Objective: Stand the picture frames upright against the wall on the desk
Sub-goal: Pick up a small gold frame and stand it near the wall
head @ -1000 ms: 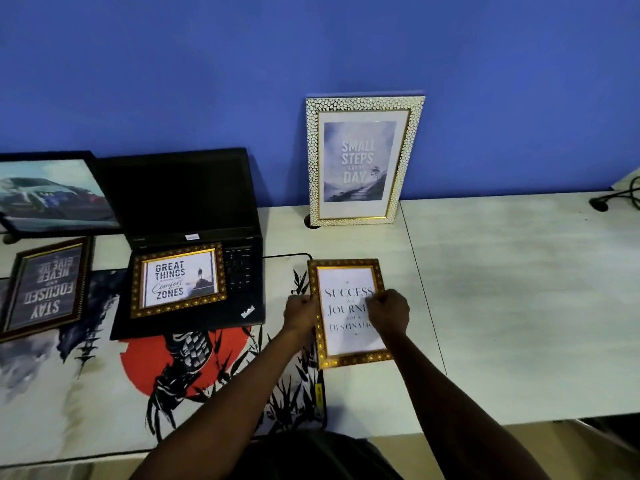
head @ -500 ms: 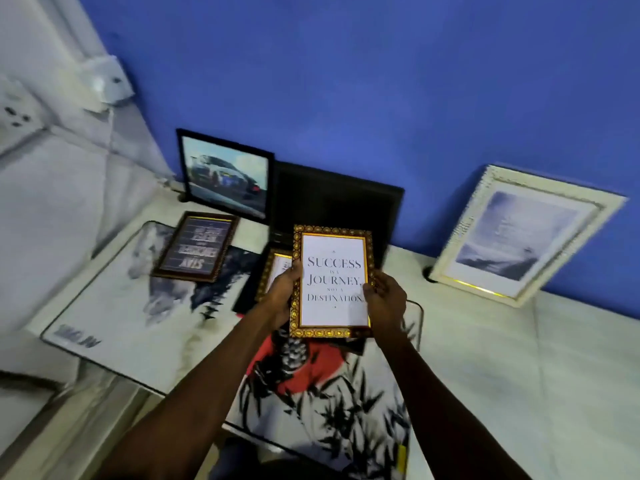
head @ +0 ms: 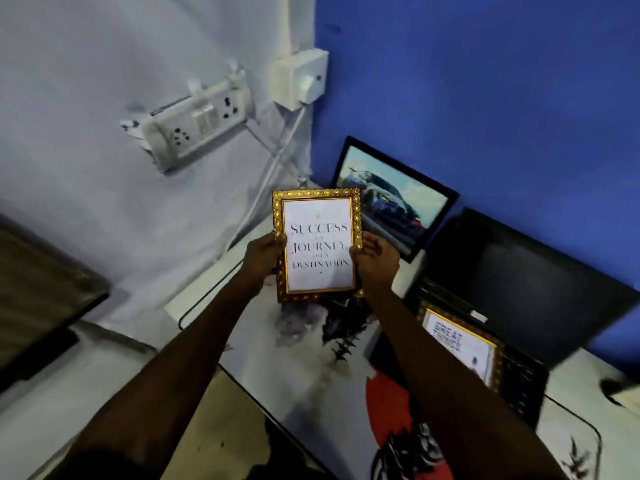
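Gold beading runs round the frame (head: 318, 244) that both hands hold up in the air above the desk (head: 207, 289), its face upright and turned toward the camera; the print reads "Success is a Journey, not a Destination". The left hand (head: 263, 259) grips the left edge with its fingers wrapped behind and the thumb on the front. The right hand (head: 375, 259) clasps the right edge the same way, thumb over the border. The frame is clear of the desk and touches neither wall.

Behind it, a black frame with a car picture (head: 394, 202) leans against the blue wall (head: 485, 98) near the corner. To its right stands an open laptop (head: 526, 289), and a second gold frame (head: 460, 344) reading "Great Things" lies on the laptop's keyboard. A printed desk mat (head: 311, 375) with red and black artwork covers the desk below the arms. On the pale side wall (head: 104, 202) sit a socket strip (head: 197, 123) and a white box (head: 299, 77), with cables running down.
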The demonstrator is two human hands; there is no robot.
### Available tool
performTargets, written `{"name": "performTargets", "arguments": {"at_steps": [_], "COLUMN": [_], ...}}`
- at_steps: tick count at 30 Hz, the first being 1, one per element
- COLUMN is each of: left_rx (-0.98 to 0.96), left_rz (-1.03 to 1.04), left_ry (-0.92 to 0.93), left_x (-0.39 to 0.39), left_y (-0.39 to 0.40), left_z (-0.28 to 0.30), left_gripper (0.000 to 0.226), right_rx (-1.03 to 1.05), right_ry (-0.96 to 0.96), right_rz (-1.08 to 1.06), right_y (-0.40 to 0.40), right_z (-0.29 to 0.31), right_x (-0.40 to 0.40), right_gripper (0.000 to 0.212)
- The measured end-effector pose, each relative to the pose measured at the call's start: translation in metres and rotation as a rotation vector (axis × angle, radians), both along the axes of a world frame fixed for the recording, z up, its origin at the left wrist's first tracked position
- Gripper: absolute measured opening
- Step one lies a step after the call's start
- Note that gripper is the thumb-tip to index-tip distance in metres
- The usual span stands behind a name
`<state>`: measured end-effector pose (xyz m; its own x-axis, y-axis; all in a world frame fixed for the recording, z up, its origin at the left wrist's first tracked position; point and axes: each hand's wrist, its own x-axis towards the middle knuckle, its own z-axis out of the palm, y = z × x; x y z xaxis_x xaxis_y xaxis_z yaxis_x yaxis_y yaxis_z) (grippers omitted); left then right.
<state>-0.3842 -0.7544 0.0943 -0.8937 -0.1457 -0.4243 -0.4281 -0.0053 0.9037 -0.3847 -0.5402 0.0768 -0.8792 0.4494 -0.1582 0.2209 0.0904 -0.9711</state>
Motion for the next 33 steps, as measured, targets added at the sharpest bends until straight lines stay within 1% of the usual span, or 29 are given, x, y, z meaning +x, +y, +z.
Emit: {"name": "performTargets", "arguments": {"at_steps": [3, 4, 5, 7, 9, 10, 15, 18, 22, 24, 26, 28, 30, 33], "left_rx": [-0.157, -0.231, -0.292, -0.356, -0.43, -0.463, -0.471, -0.491, -0.399, -0.436, -0.494, -0.486, -0.467, -0.541], "left_rz": [0.051, 0.07, 0.093, 0.16, 0.198, 0.206, 0.238, 0.237, 0.319, 0.322, 0.341, 0.373, 0.375, 0.337], "left_ry": [0.089, 0.101, 0.108, 0.127, 0.157, 0.179, 0.232, 0.237, 0.174, 0.197, 0.249, 0.271, 0.255, 0.197], "left_x": [-0.034, -0.046, -0.055, -0.07, -0.086, -0.092, -0.111, -0.111, -0.113, -0.113, -0.114, -0.115, -0.115, -0.116], "left_y": [-0.047, -0.059, -0.066, -0.071, -0.07, -0.067, -0.069, -0.07, -0.072, -0.071, -0.073, -0.075, -0.078, -0.079], "left_z": [-0.018, -0.025, -0.032, -0.037, -0.035, -0.033, -0.045, -0.058, -0.07, -0.068, -0.068, -0.065, -0.065, -0.068], "left_gripper": [0.008, 0.013, 0.022, 0.033, 0.032, 0.031, 0.026, 0.025, 0.028, 0.028, 0.026, 0.028, 0.03, 0.027], "right_rx": [0.05, 0.075, 0.113, 0.193, 0.209, 0.198, 0.179, 0.165, 0.115, 0.104, 0.085, 0.049, 0.027, 0.065], "right_ry": [0.014, 0.009, 0.018, 0.059, 0.074, 0.074, 0.099, 0.067, 0.067, 0.035, 0.014, -0.024, -0.043, -0.044], "right_rz": [0.059, 0.09, 0.115, 0.13, 0.122, 0.108, 0.191, 0.239, 0.331, 0.378, 0.424, 0.451, 0.482, 0.506], "right_y": [-0.033, -0.043, -0.05, -0.06, -0.071, -0.077, -0.09, -0.092, -0.089, -0.088, -0.086, -0.084, -0.082, -0.084], "right_z": [0.006, 0.005, 0.005, -0.005, -0.016, -0.012, -0.014, -0.019, -0.025, -0.024, -0.026, -0.028, -0.033, -0.04], "right_x": [-0.04, -0.056, -0.067, -0.093, -0.116, -0.122, -0.155, -0.159, -0.159, -0.161, -0.163, -0.163, -0.163, -0.164], "right_gripper": [0.038, 0.033, 0.03, 0.031, 0.026, 0.024, 0.026, 0.025, 0.034, 0.037, 0.045, 0.052, 0.054, 0.054]}}
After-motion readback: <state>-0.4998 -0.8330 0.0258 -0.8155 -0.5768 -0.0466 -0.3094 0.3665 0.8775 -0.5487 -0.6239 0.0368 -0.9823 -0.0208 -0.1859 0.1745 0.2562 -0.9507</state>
